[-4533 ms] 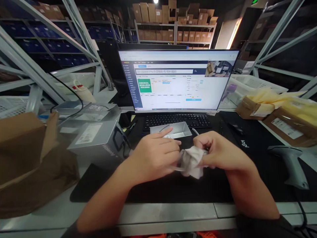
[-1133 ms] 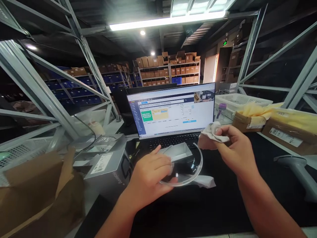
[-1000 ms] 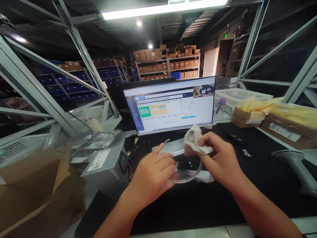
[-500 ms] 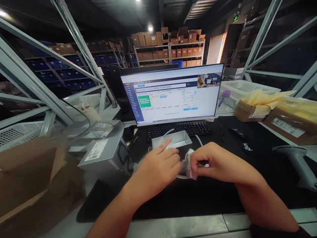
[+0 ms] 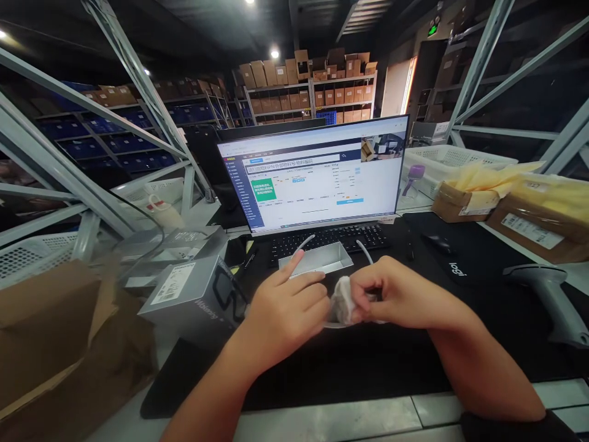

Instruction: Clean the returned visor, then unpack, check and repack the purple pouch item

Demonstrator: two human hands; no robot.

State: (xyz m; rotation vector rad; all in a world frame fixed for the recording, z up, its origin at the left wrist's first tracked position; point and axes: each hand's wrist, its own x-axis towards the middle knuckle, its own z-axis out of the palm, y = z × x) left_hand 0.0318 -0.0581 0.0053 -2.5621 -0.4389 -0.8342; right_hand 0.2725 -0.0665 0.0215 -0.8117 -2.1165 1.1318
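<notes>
My left hand (image 5: 288, 310) grips what look like pale grey glasses, its index finger stretched out and the others curled; the palm hides much of the frame. Two curved temple arms (image 5: 365, 252) point away from me. My right hand (image 5: 381, 291) pinches a crumpled white cloth (image 5: 342, 299) against the right part of the glasses. Beyond the hands is an open silver-grey box tray (image 5: 317, 261). A grey carton (image 5: 184, 298) with a label and a glasses picture stands left of my left hand.
A monitor (image 5: 317, 178) and a keyboard (image 5: 331, 238) are behind the tray. A barcode scanner (image 5: 547, 294) and a mouse (image 5: 439, 245) lie right on the black mat (image 5: 368, 380). An open cardboard box (image 5: 59, 344) stands left; cartons with yellow envelopes (image 5: 478, 184) stand right.
The white cloth has shifted slightly left and spreads wider beside my right fingers. Both hands keep their hold, and the whole view has moved a little.
</notes>
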